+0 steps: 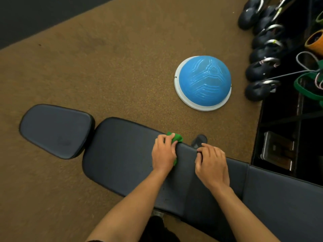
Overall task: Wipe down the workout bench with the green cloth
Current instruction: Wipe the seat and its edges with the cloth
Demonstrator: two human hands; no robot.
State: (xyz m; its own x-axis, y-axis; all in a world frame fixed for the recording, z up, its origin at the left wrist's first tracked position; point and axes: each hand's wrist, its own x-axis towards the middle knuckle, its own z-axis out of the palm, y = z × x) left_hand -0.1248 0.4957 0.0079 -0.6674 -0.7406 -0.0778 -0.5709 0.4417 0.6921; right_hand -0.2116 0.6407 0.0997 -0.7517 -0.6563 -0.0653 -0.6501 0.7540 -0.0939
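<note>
The black padded workout bench (pixel 122 154) runs from the left across to the lower right, with a separate seat pad (pixel 56 130) at its left end. My left hand (pixel 163 152) presses the bunched green cloth (pixel 177 137) onto the far edge of the long pad; most of the cloth is hidden under my fingers. My right hand (pixel 212 165) rests just to the right of it, fingers curled over the same far edge of the pad, with no cloth in it.
A blue half-ball balance trainer (pixel 203 82) lies on the brown floor beyond the bench. Several black kettlebells (pixel 260 70) line the right side beside a dark rack with green bands (pixel 307 88). A bench foot (pixel 200 139) shows behind the pad.
</note>
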